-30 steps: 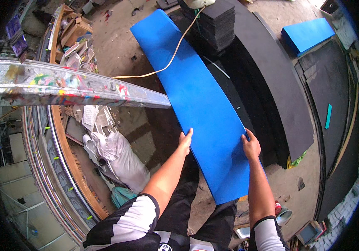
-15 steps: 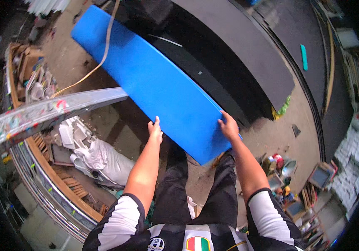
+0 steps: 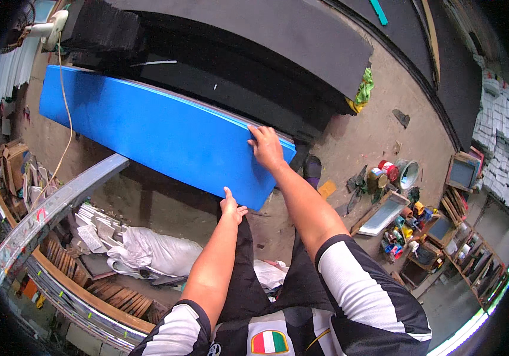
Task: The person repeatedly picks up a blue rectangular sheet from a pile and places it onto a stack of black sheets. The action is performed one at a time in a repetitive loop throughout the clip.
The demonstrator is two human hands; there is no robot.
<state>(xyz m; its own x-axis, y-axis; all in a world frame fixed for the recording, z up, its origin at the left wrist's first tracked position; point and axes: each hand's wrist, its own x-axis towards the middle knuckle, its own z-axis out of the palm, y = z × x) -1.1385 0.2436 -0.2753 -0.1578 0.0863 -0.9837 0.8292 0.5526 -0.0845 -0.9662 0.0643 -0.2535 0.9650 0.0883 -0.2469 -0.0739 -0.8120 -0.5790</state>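
We handle blue sheets (image 3: 159, 133) slanting between the black stack (image 3: 254, 35) and the beam (image 3: 64, 199). Our right hand (image 3: 266, 147) bends its fingers over the far edge, grip unclear; our left hand (image 3: 231, 207) spreads its fingers at the near edge. We seem mid-positioning; the next move likely calls for even, two-handed support.

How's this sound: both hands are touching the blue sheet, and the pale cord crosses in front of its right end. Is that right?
Not quite: the cord crosses in front of the sheet's left end, as the head view shows.
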